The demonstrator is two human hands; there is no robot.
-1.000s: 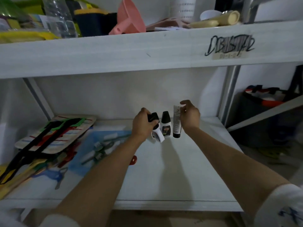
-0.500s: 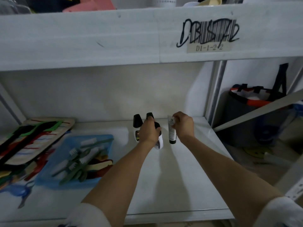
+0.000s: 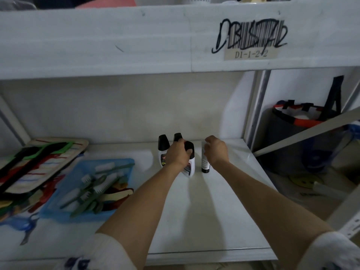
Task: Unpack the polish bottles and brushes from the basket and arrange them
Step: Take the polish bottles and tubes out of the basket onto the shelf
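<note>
We are gripping the front polish bottle [image 3: 190, 166] with our left hand [image 3: 178, 154], fingers curled over its black cap, while our right hand [image 3: 217, 151] is pinching the top of a slim tube [image 3: 205, 164] standing on its dark cap just at the bottle's 3 o'clock. Two more black-capped bottles [image 3: 163, 149] are standing at its 10 and 12 o'clock, close enough to touch. We are judging the risk to be toppling: the tube is narrow and balancing on a small cap, so letting go off-centre could tip it into the row, and our left wrist is crowding the rear bottles. The brushes [image 3: 91, 190] are lying in the blue basket [image 3: 62, 199] at 9 o'clock, not yet unpacked. The bottle labels are blurring beyond reading; the upper shelf label [image 3: 251, 54] is reading "D1-1-2-2" under a scribbled-over barcode.
</note>
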